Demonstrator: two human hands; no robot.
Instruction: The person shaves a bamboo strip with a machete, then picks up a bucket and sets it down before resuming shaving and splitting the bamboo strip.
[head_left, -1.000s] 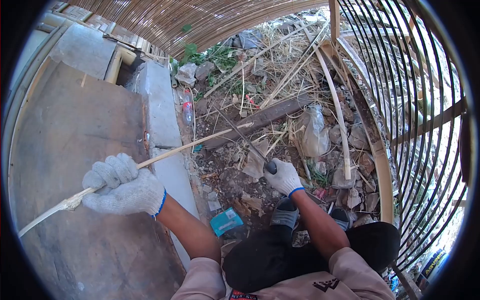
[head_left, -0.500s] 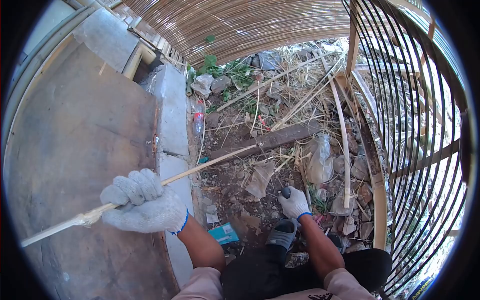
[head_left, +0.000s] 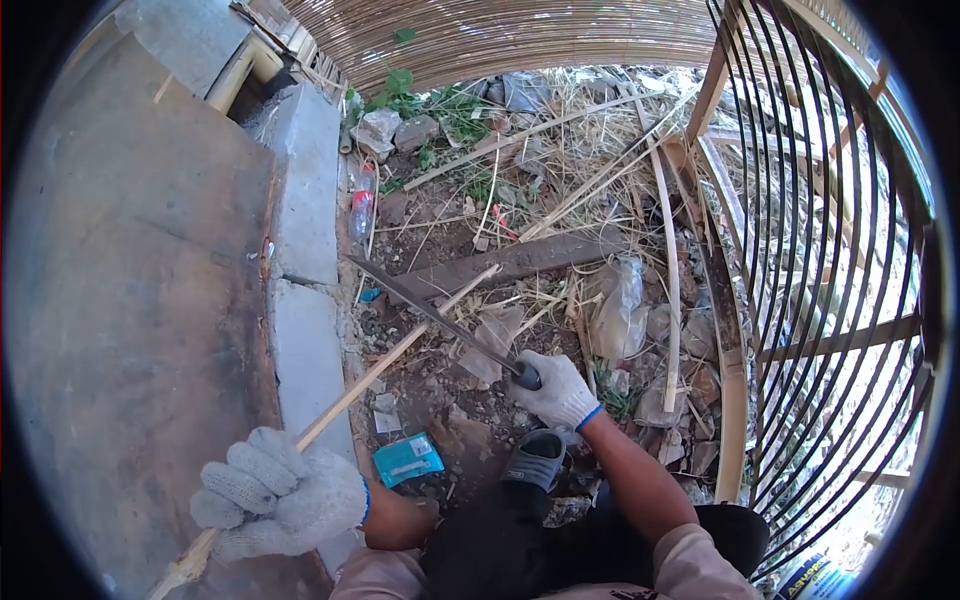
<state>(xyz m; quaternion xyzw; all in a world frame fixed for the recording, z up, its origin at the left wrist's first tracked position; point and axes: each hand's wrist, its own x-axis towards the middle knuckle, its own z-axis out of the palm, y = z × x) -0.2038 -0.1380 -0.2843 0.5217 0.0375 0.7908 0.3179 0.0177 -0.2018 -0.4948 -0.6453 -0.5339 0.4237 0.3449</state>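
Note:
My left hand (head_left: pixel 285 495), in a pale knitted glove, is closed round a long split bamboo strip (head_left: pixel 380 366) at the lower left. The strip slants up and right, its far end over a dark wooden plank (head_left: pixel 540 258) on the ground. In my gloved right hand (head_left: pixel 555 390) is the dark handle of a long-bladed knife (head_left: pixel 450 325). Its blade points up and left and crosses the strip between my two hands; whether they touch is hard to tell.
A brown board (head_left: pixel 150 270) and concrete blocks (head_left: pixel 305 190) lie left. A slatted bamboo frame (head_left: pixel 815 345) curves along the right. Rubble, straw, a plastic bottle (head_left: pixel 362 205), a clear bag (head_left: pixel 620 310) and a teal packet (head_left: pixel 408 459) lie on the ground.
The knife blade has come into clear view across the strip. My right hand has moved up and left. My left hand sits lower, and the strip slants more steeply. The view has shifted slightly.

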